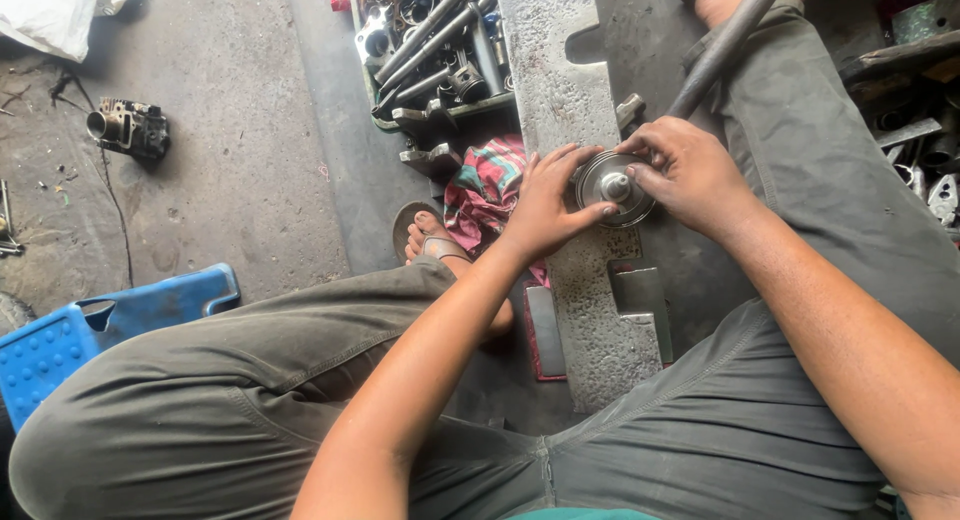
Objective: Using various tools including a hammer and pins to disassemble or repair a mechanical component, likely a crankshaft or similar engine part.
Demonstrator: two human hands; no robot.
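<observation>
A seated person in olive trousers leans over a long, pitted metal bar (560, 90) lying on a concrete workshop floor. Both hands grip a round, silvery metal disc (612, 187) with a raised hub, resting on the bar. The left hand (545, 208) curls its fingers around the disc's near-left edge; the right hand (690, 175) closes over its right side. A dark rod (722, 48) slants behind the right hand. A tray of metal parts (435, 50) sits beyond, a checked cloth (485, 185) beside the bar.
</observation>
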